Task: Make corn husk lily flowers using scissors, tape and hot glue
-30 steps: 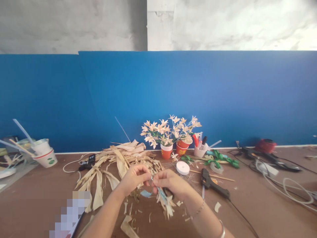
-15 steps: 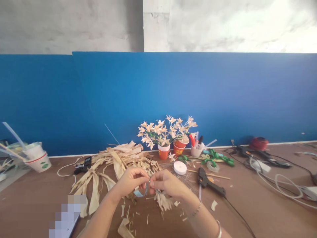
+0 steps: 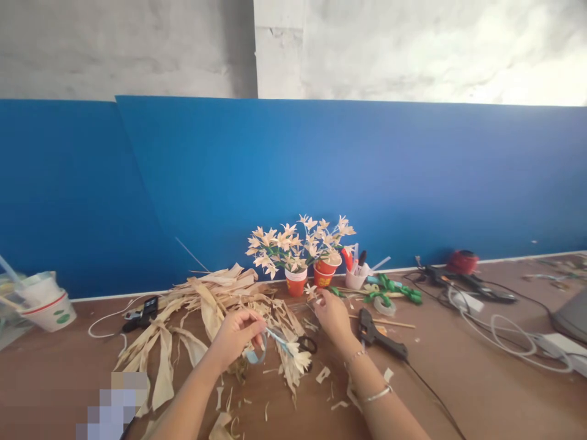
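My left hand [image 3: 242, 336] is closed in a pinch on the light blue stem [image 3: 277, 337] of a handmade flower. The pale flower head [image 3: 299, 359] points to the lower right, and a loop of light blue tape [image 3: 257, 355] hangs beneath the fingers. My right hand [image 3: 334, 315] is out beyond it, fingers curled downward, where it covers the spot of the white roll; what they hold, if anything, is hidden. Just past those fingertips lies a small single flower [image 3: 310, 291]. Black-handled scissors [image 3: 308, 344] lie partly covered between my hands.
Dried husks [image 3: 206, 299] spread on the left of the brown table [image 3: 458, 379]. Flower-filled paper cups [image 3: 296, 282] stand at the back beside a tool cup [image 3: 355, 279]. On the right are a glue gun [image 3: 378, 336], green strips [image 3: 392, 287] and cables [image 3: 509, 342].
My right hand has left my left hand and moved forward and right, over the white roll. The blue stem and flower head now show clearly. The view has shifted slightly right.
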{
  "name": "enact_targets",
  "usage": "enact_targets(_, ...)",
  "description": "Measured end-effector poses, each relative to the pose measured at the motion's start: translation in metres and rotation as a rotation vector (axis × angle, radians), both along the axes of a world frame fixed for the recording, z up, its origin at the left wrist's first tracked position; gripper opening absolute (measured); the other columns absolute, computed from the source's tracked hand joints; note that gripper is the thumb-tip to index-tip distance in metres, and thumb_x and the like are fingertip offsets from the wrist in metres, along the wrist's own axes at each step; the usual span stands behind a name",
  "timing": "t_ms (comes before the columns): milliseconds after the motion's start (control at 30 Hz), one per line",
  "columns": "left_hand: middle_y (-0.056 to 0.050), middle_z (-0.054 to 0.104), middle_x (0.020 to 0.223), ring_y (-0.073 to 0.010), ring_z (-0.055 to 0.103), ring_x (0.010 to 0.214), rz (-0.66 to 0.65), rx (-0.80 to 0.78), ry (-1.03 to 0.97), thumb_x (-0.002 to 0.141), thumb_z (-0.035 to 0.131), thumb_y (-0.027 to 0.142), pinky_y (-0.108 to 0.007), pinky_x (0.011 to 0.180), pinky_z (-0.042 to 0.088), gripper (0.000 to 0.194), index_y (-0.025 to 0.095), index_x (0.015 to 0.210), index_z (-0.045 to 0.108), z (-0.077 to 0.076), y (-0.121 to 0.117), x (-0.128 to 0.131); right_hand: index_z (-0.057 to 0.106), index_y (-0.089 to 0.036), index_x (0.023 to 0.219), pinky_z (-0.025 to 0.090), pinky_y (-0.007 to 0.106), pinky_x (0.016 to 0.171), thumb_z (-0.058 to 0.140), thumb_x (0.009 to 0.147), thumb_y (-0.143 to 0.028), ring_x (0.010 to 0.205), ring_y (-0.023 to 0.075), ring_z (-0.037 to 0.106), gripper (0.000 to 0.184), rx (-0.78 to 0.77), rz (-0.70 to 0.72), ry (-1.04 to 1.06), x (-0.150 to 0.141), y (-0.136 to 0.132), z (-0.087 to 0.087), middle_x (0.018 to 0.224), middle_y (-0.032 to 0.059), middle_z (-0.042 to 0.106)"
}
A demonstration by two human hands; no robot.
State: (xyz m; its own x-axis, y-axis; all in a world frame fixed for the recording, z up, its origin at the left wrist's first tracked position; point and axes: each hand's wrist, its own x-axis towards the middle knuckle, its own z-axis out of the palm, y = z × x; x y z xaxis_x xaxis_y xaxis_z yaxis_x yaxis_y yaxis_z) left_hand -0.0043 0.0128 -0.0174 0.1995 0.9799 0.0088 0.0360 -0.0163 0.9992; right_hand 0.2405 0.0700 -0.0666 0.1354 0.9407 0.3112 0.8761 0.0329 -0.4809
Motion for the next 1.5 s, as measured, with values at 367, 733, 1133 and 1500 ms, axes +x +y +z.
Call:
enact_targets(367,0.002,0.059,0.044,-0.01,0.051,0.044,-0.002,-0.096,-0.057,0.06,0.073,0.043,-0.022,0.051,0.041,0.032,0.015,0.064,0.059,0.002,-0.006,0.011,0.07,-0.017,0.078,0.042,0.026,0.062,0.044,0.084,-0.033,0.071,0.0213,0.064,0.031,-0.055,0.001,0.268,0.019,0.014,-0.015,0.075,0.0095,0.071)
enact_targets(733,0.001,0.059,0.044,-0.0087,0.05,0.042,0.019,-0.151,-0.072,0.06,0.074,0.043,-0.02,0.048,0.039,0.033,0.014,0.064,0.058,-0.002,-0.003,0.012,0.07,-0.012,0.095,0.047,0.027,0.067,0.039,0.071,-0.023,0.075,0.0186,0.063,0.04,-0.049,0.377,0.665,-0.005,-0.002,0.02,0.084,0.0086,0.071)
enact_targets(1133,0.002,0.059,0.044,-0.0101,0.05,0.041,-0.058,-0.156,0.041,0.061,0.071,0.044,-0.022,0.047,0.037,0.032,0.015,0.063,0.059,-0.008,-0.001,0.011,0.052,-0.019,0.101,0.04,0.02,0.051,0.046,0.079,-0.017,0.053,0.0108,0.055,0.023,-0.358,0.729,0.557,-0.05,-0.063,0.068,0.07,-0.001,0.065)
enact_targets(1500,0.0,0.061,0.044,-0.0113,0.052,0.042,-0.045,-0.17,0.035,0.057,0.073,0.051,-0.022,0.047,0.037,0.04,0.014,0.061,0.059,-0.011,0.0,0.01,0.065,-0.017,0.082,0.039,0.021,0.058,0.051,0.077,-0.016,0.06,0.0142,0.06,0.015,-0.128,0.632,0.276,-0.064,-0.06,0.059,0.068,0.0019,0.069)
